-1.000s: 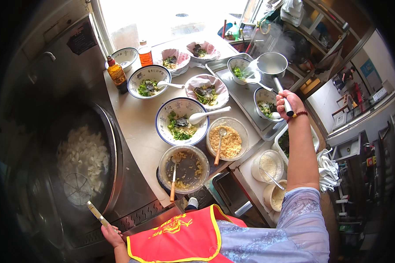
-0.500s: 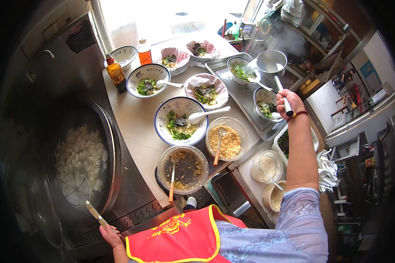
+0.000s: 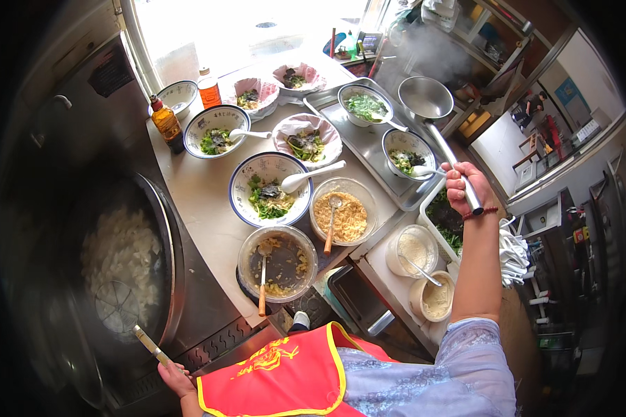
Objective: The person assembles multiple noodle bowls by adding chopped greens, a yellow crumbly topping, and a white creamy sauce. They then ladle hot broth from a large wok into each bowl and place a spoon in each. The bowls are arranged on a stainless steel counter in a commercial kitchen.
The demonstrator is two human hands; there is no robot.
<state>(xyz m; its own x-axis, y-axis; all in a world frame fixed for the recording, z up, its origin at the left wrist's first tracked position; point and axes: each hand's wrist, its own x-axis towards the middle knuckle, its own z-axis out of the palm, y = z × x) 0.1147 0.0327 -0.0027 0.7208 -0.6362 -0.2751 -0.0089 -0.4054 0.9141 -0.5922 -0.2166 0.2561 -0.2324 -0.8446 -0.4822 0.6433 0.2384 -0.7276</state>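
My left hand [image 3: 177,379] is closed round the handle of a wire skimmer [image 3: 117,306]. The skimmer's round head rests among pale dumplings [image 3: 122,243] in a large wok [image 3: 168,208] of cloudy water. My right hand [image 3: 469,186] grips the metal handle of a deep ladle [image 3: 426,97], raised at the far right; its bowl looks empty. Left of the ladle, a patterned bowl [image 3: 365,104] of greens in liquid stands on a metal tray [image 3: 337,115] with a white spoon in it. Nearer on that tray is another bowl [image 3: 407,154] with greens, dark flakes and a spoon.
Several seasoned bowls [image 3: 271,189] crowd the counter, some lined with plastic. Tubs of golden crumbs [image 3: 342,212] and of scraps [image 3: 278,264] stand nearest me. Two bottles [image 3: 209,87] stand at the back left. White tubs [image 3: 435,299] and a box of greens [image 3: 442,215] lie right. Steam rises behind the ladle.
The ladle has moved away from the far bowl on the tray and levelled out; my right hand has shifted lower. That bowl now shows liquid with floating greens. My left hand has barely moved.
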